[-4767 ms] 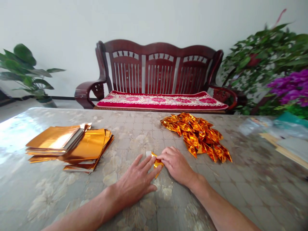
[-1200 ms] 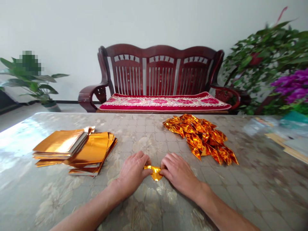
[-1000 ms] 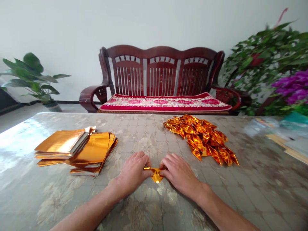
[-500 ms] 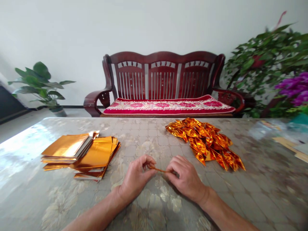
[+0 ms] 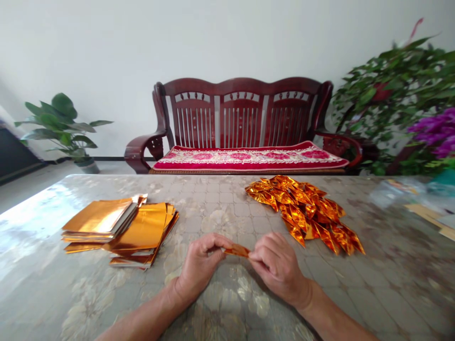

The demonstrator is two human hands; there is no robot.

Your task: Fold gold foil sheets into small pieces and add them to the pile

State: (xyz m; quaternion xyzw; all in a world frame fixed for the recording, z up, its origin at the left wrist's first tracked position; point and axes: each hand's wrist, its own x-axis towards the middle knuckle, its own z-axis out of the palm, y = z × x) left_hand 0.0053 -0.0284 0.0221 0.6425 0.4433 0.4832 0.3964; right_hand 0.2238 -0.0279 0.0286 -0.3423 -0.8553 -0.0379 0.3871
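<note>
Foil, pinched at each end, bridges left hand and right hand.

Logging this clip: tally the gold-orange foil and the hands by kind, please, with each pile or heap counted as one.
Pile of flat foil sheets (overlapping, sheets not countable): 1
Heap of folded foil (pieces overlap too): 1
Foil piece held between the hands: 1
Hands, left hand and right hand: 2
Total: 5
</note>
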